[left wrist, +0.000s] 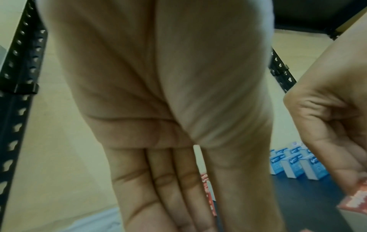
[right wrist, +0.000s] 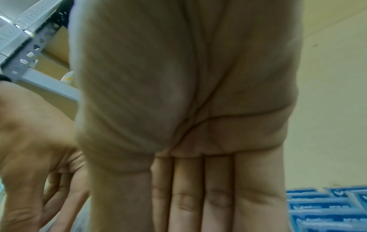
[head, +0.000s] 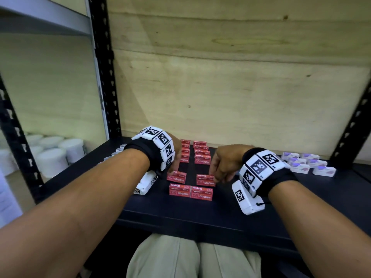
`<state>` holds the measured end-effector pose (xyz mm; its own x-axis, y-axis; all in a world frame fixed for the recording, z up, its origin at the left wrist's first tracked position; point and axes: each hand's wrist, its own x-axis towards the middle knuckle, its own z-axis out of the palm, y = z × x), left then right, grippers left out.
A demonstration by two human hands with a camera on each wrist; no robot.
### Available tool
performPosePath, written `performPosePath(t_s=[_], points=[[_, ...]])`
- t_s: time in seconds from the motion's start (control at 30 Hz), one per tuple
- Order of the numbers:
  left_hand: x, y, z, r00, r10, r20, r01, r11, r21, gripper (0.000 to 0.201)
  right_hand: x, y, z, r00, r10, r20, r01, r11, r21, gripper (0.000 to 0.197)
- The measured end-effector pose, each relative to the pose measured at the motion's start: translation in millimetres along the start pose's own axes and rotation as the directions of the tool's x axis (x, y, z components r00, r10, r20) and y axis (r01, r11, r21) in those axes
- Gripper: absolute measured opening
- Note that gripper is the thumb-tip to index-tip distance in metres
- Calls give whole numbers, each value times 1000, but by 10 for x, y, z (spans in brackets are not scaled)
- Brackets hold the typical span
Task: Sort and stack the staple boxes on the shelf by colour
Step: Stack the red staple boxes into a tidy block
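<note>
Red staple boxes lie on the dark shelf [head: 230, 215]. Two rows of them [head: 193, 152] stand at the back, and two more [head: 190, 192] lie side by side at the front. Between these, my left hand [head: 172, 171] pinches the left end of a red box [head: 177, 176], with straight fingers [left wrist: 168, 196] and the thumb on either side of its edge [left wrist: 208, 197]. My right hand [head: 215, 176] grips the right end of another red box [head: 205, 180], seen again in the left wrist view [left wrist: 355, 202]. The right fingers [right wrist: 198, 204] point straight down.
Blue-and-white staple boxes [head: 309, 164] [left wrist: 294, 164] [right wrist: 327, 208] sit in rows on the shelf at the right. Pale boxes [head: 118, 152] line the shelf's left side behind my left arm. Black perforated uprights [head: 104, 67] frame the bay. White tubs [head: 54, 155] stand on the neighbouring shelf.
</note>
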<state>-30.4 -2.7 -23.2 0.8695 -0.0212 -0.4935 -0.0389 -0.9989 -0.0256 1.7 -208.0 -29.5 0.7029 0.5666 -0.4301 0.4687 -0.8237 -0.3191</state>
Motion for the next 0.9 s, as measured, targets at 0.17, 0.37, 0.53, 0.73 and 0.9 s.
performPosePath(t_s=[0.17,0.37,0.53,0.73,0.9], points=[[-214,39,113,994,99,51,-96,994,-60,19,-172,21,56,998,41,45,-43,998,43,19],[-364,102,123,995,89,47,-84,991,-103,15,-268,24,102,995,57,80,-65,993,100,16],[-408,111,156,998,65,21,-60,980,-190,26,-283,-16,114,992,60,111,-75,987,140,14],[-431,108,201,997,60,49,-43,951,-306,27,-269,-61,113,993,31,115,-45,992,122,23],[-434,115,217,993,86,77,-47,911,-410,25,-236,-88,123,994,17,112,-29,994,106,23]])
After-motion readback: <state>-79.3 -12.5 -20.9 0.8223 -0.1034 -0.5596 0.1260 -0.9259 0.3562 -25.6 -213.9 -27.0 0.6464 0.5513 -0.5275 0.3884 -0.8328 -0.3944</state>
